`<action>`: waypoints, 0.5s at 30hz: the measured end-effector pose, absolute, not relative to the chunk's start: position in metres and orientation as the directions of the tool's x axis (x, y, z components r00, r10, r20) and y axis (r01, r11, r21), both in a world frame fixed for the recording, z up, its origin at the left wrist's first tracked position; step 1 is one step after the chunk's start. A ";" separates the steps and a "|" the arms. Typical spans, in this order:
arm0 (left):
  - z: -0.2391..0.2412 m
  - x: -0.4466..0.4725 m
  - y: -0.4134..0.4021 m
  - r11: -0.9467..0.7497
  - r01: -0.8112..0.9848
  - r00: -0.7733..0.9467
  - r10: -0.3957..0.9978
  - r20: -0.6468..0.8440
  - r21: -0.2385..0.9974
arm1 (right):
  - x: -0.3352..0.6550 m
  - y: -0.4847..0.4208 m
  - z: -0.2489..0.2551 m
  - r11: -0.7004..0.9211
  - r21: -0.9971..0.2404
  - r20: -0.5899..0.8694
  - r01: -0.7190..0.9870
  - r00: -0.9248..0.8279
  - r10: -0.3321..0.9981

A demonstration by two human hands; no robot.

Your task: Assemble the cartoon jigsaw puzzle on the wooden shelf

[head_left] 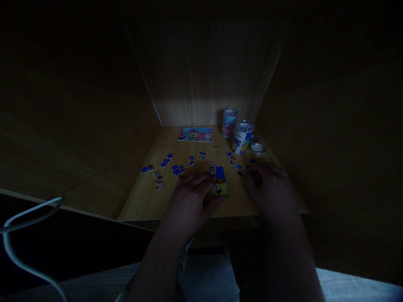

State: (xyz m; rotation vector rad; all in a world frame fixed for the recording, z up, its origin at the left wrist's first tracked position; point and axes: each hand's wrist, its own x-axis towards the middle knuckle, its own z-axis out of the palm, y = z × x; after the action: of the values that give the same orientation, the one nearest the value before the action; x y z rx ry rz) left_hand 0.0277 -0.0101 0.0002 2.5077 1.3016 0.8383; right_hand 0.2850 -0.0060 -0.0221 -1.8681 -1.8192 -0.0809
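Observation:
A partly joined jigsaw puzzle, with a yellow cartoon face and a blue area, lies flat on the wooden surface. My left hand grips its left side, thumb along the near edge and fingers over the far left part. Farther right, my right hand is closed, fingers curled and tips low by the surface. A dark reddish puzzle piece shows just left of those fingertips; whatever is between them is hidden. Loose blue puzzle pieces lie beyond my left hand, and more multicoloured pieces lie beyond the puzzle.
A picture card with cartoon figures lies near the back panel. Two clear-topped cans, one pink and blue, the other white, blue and yellow, stand back right beside a round lid. Wooden walls enclose both sides. A white cable hangs lower left.

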 end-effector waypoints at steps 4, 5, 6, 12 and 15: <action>0.000 0.028 -0.010 -0.591 0.689 0.456 0.803 0.383 0.420 | 0.285 -0.006 -0.023 0.043 -0.303 0.400 0.952 0.086 0.912; 0.000 0.028 -0.010 -0.589 0.690 0.453 0.805 0.383 0.421 | 0.285 -0.006 -0.023 0.044 -0.301 0.398 0.953 0.083 0.914; -0.001 0.028 -0.010 -0.588 0.690 0.451 0.805 0.385 0.422 | 0.285 -0.006 -0.023 0.046 -0.302 0.394 0.952 0.081 0.916; 0.000 0.028 -0.010 -0.579 0.697 0.449 0.812 0.373 0.423 | 0.284 -0.005 -0.024 0.040 -0.343 0.393 0.939 0.105 0.914; 0.000 0.027 -0.010 -0.585 0.694 0.450 0.807 0.382 0.420 | 0.286 -0.004 -0.024 0.056 -0.360 0.416 0.931 0.106 0.903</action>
State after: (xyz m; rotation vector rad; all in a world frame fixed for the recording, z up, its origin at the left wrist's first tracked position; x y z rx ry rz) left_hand 0.0275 -0.0098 0.0002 2.4960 1.3112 0.8252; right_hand 0.2857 -0.0039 -0.0245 -1.8352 -1.7865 -0.0654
